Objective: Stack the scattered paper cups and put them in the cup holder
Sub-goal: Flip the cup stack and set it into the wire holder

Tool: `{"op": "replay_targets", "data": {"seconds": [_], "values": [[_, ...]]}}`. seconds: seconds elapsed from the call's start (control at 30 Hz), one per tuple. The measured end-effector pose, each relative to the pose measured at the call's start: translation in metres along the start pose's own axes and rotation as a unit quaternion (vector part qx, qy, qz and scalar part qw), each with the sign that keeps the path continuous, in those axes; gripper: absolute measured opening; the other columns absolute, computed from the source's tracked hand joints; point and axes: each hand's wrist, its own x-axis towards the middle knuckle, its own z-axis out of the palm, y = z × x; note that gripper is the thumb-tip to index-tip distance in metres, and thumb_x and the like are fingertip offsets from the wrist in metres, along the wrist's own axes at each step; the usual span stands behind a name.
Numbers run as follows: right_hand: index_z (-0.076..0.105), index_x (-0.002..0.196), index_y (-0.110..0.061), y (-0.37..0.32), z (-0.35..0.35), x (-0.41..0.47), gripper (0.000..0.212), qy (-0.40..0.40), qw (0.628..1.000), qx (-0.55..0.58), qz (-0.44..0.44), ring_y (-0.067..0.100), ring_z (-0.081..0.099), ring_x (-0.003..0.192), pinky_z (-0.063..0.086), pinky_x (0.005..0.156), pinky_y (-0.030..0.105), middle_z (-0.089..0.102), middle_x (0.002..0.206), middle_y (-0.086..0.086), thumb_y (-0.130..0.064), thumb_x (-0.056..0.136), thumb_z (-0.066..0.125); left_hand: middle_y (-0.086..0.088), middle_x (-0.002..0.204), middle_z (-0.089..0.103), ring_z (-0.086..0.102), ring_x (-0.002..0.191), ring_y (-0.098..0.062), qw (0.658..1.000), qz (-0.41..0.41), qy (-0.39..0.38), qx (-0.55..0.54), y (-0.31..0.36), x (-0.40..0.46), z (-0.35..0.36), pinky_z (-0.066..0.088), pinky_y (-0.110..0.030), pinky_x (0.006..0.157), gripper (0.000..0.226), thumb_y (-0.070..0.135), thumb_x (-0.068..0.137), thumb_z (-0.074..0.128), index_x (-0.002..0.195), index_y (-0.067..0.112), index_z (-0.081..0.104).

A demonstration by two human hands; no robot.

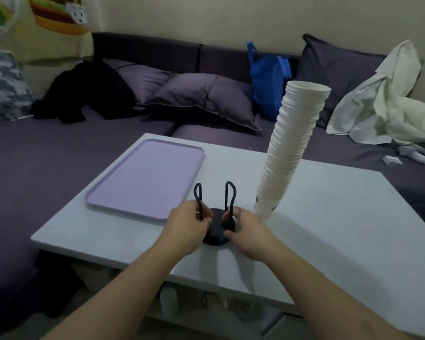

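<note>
— Where's the black wire-loop cup holder?
— Mid white table, left hand and right hand curled round its uprights; tall white paper-cup stack leans just right.

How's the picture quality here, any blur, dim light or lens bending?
Head view: dim, bluish light; soft shadows beneath both hands beside the cup holder; wide-angle bending curves the tall cup stack and the table edges; everything is slightly soft, no glare.
</note>
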Motion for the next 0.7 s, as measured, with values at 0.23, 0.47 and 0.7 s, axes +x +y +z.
{"op": "replay_targets", "data": {"seconds": [0.23,0.47,0.7], "values": [[0.062,0.106,-0.025,0.009,-0.001,-0.005,0.029,-0.011,1.0,0.012,-0.004,0.016,0.067,0.1,0.057,0.092,0.033,0.069,0.106,-0.006,-0.01,0.085,0.075,0.008,0.1,0.075,0.069,0.101,-0.009,0.999,-0.019,-0.047,0.0,0.0,0.001,0.017,0.051,-0.019,0.078,0.021,0.007,0.099,0.065,0.099,0.026,0.073],[0.07,0.118,-0.024,0.019,-0.034,-0.017,0.042,-0.034,0.998,-0.026,0.046,0.019,0.062,0.126,0.049,0.076,0.021,0.063,0.132,0.001,0.0,0.088,0.055,0.001,0.098,0.078,0.074,0.094,-0.015,0.995,-0.058,-0.08,0.001,0.018,-0.003,-0.025,0.057,-0.024,0.067,0.028,-0.004,0.083,0.071,0.103,0.017,0.071],[0.049,0.11,-0.006,0.04,-0.06,-0.017,0.028,0.106,0.973,0.051,0.2,0.018,0.058,0.074,0.044,0.052,0.031,0.062,0.1,0.007,-0.011,0.085,0.059,-0.002,0.125,0.065,0.065,0.113,-0.02,0.991,0.001,0.092,-0.092,0.062,-0.003,-0.05,0.05,-0.032,0.086,0.035,-0.003,0.092,0.063,0.117,0.019,0.053]]}}
